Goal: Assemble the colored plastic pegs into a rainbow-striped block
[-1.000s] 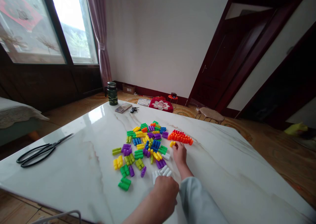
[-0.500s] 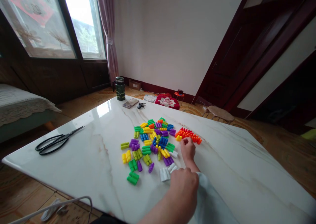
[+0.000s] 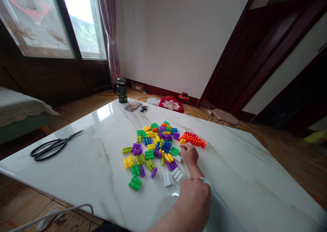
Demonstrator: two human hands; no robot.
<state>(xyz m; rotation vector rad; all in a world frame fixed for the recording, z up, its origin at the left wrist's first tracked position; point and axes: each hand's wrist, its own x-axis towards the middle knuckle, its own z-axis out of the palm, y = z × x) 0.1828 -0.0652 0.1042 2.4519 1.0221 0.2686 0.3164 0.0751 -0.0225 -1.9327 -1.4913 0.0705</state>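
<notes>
My right hand (image 3: 189, 154) reaches over the table, its fingers stretched toward a small yellow block (image 3: 182, 141) beside a group of red and orange blocks (image 3: 192, 139). Whether the fingertips touch the yellow block is hard to see. Closer to me, my left hand (image 3: 196, 196) is curled over the tabletop, back of the hand up. Its fingertips, and anything in them, are hidden. Just left of it lie white peg-shaped blocks (image 3: 168, 179). A loose spread of blue blocks (image 3: 167, 146), purple blocks (image 3: 172, 165), green blocks (image 3: 135, 183) and yellow blocks (image 3: 128, 161) covers the middle.
Black-handled scissors (image 3: 48, 148) lie at the left on the white marble-look table (image 3: 99, 187). At the far corner are a camouflage flask (image 3: 122, 90), a phone (image 3: 133, 106) and keys (image 3: 144, 108). A grey cable (image 3: 63, 210) loops past the near edge.
My right hand's fingers have shifted left to the yellow block. My left hand has drawn back from the white blocks, which now show more fully. The view has moved slightly.
</notes>
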